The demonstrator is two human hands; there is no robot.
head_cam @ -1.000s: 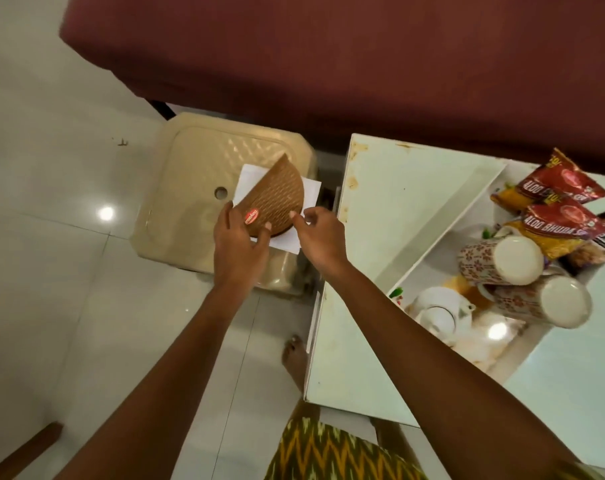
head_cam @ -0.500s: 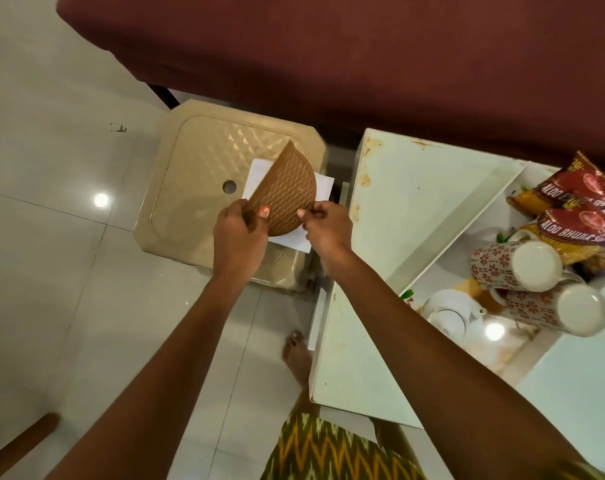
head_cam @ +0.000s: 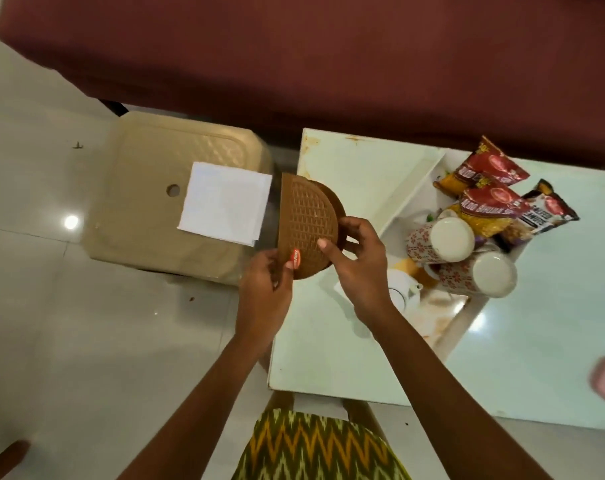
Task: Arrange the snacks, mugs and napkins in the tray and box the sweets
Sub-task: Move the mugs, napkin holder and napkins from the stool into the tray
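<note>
The brown lidded box (head_cam: 309,225) sits pinched in your left hand (head_cam: 264,289) and right hand (head_cam: 358,268); napkins (head_cam: 224,202) lie on the stool (head_cam: 138,202).

Glossy pale tiled floor (head_cam: 86,341), ceiling light reflected in it. Beige plastic stool (head_cam: 148,209) set left of the hands; white table (head_cam: 346,341) under them; maroon-covered furniture (head_cam: 328,57) beyond.

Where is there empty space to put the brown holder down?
Bare table lies left of the tray's rim, and more nearer the person. The stool is bare left of the napkins. The tray is crowded: mugs, snack packets, teapot.
</note>
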